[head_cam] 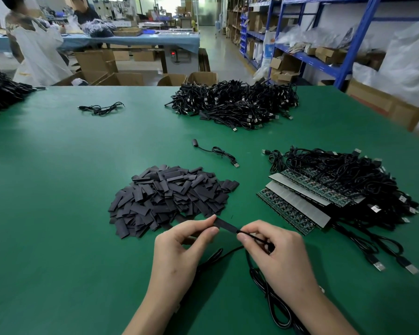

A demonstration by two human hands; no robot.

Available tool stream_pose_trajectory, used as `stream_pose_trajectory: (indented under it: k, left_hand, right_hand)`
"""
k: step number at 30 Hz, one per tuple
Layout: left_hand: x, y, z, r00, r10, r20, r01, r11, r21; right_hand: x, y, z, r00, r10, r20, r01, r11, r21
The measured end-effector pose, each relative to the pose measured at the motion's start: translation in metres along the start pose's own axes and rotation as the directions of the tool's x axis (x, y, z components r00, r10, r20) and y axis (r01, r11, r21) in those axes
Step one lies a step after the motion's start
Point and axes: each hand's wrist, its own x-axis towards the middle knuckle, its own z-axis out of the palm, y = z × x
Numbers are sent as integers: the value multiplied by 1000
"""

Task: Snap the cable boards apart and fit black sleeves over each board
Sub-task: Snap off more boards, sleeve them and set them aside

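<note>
Between both hands, black sleeve (224, 225) being held above green mat (58, 213), just beside sleeve pile (169, 197). Its left end being pinched by left hand (179, 250), thumb and forefinger closed on it. At its right end, cable (253, 236) being pinched by right hand (276, 252). Sleeve flat, matte, rectangular; board panels (298, 204) lying right of pile.
</note>
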Motion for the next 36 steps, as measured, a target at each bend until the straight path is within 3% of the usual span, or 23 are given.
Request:
stream_pose_trajectory:
  k: [9,16,25,36]
  left_hand:
    - [-1,-1,-3,999,-15,41,14,1000,21]
    - [5,3,-4,987,-137,88,157,946,-283]
    - [5,1,-2,975,-181,128,219,885,-411]
    - [13,-2,-12,969,-246,-18,204,841,-500]
  right_hand:
    - [0,1,0,1000,4,-22,-4,1000,9]
    - [0,0,1,999,-34,13,33,996,81]
    - [3,0,-3,997,-60,54,54,993,104]
    - [8,17,-16,982,-69,177,84,993,-77]
